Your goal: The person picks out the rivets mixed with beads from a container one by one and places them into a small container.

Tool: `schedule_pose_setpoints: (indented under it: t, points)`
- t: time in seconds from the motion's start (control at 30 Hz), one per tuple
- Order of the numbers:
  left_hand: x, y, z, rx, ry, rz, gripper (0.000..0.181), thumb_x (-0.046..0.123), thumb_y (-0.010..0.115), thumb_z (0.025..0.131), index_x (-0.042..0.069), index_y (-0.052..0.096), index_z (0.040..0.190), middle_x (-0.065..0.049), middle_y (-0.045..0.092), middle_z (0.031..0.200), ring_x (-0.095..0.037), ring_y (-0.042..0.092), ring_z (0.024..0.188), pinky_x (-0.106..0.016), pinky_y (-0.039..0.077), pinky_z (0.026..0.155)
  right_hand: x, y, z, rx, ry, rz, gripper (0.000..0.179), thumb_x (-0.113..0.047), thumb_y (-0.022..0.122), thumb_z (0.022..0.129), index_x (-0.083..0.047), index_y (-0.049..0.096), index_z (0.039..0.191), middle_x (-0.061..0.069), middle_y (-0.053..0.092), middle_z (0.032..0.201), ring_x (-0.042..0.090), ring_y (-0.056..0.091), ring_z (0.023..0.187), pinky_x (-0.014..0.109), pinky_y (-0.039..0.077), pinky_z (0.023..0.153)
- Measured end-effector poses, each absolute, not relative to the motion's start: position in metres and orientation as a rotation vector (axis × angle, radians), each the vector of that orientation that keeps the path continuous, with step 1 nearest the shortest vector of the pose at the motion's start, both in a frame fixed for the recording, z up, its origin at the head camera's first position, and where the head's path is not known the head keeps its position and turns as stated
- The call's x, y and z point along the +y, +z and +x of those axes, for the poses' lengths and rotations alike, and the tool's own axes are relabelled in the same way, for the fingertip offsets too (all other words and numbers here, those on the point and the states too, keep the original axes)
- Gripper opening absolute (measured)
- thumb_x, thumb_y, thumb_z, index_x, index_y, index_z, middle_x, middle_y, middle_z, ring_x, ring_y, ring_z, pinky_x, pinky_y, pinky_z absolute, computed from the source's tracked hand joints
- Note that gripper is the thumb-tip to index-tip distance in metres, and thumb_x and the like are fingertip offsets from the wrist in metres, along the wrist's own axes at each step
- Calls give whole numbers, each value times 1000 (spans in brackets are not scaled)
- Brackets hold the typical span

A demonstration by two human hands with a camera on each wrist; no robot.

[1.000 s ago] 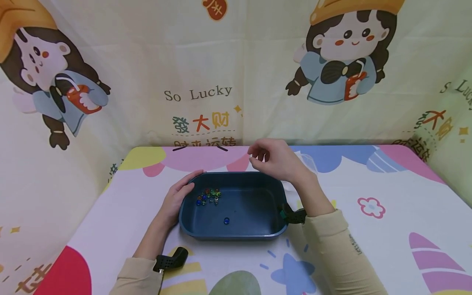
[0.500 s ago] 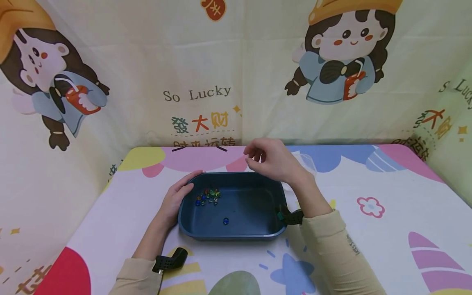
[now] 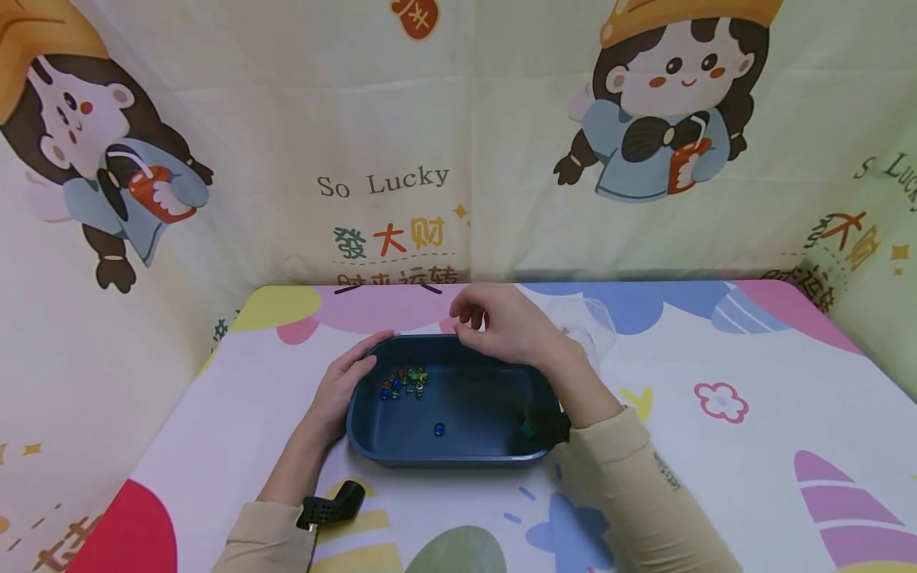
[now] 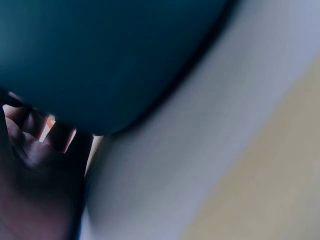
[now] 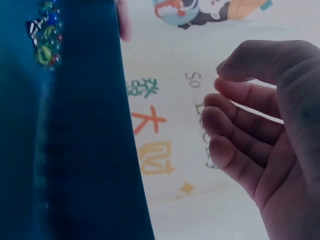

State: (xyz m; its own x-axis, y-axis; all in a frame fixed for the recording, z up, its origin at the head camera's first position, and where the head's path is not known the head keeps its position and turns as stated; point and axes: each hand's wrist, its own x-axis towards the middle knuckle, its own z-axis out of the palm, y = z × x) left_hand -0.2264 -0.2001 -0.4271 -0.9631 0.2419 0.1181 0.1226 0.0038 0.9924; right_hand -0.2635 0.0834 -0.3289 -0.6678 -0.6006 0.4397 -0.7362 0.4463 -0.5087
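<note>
Our left hand (image 3: 344, 390) grips the dark blue tray (image 3: 469, 402) at its left end, thumb lying over the rim and fingers stretched along the outside toward the far left corner. Our right hand (image 3: 501, 322) is released: it hovers over the tray's far rim, fingers loosely curled, and in the right wrist view we see the thumb just beside the tip of the index finger.

We have the tray in the middle of the patterned tablecloth (image 3: 781, 382), its long sides running left to right. Inside, a cluster of coloured glass marbles (image 3: 401, 378) lies in the far left part, near our left thumb, with some small silver pieces (image 3: 419, 391) at its right edge; we cannot tell what those are. One blue marble (image 3: 439, 430) sits well apart from the cluster, toward the near side.

Beyond the tray's far right corner we see a clear plastic item (image 3: 591, 322), partly hidden by our right hand. We wear beige sleeves (image 3: 655, 493) and a black camera (image 3: 333, 505) on the left wrist. On the far side hangs a cream backdrop (image 3: 501, 199) with cartoon figures and "So Lucky" lettering.
</note>
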Motion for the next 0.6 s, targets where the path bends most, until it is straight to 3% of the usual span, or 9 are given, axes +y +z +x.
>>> schedule_pose_setpoints:
  t: [0.2,0.6]
  points:
    - [-200,-428,-227,2172,2121,388,46,18,36,110,4,42,153,-11,42,156,-24,32,146,-46,23,119,72,-337,-265,-2507,946,1236,6,-9,71,89,-7,70,95,-4,65,82,9,59,71,25,52,69]
    - [-200,-427,-227,2165,2128,378,45,18,36,110,4,43,153,-11,42,156,-25,32,146,-49,21,120,59,-349,-266,-2564,990,1391,12,-8,72,89,-4,70,100,-3,66,84,9,59,72,22,53,70]
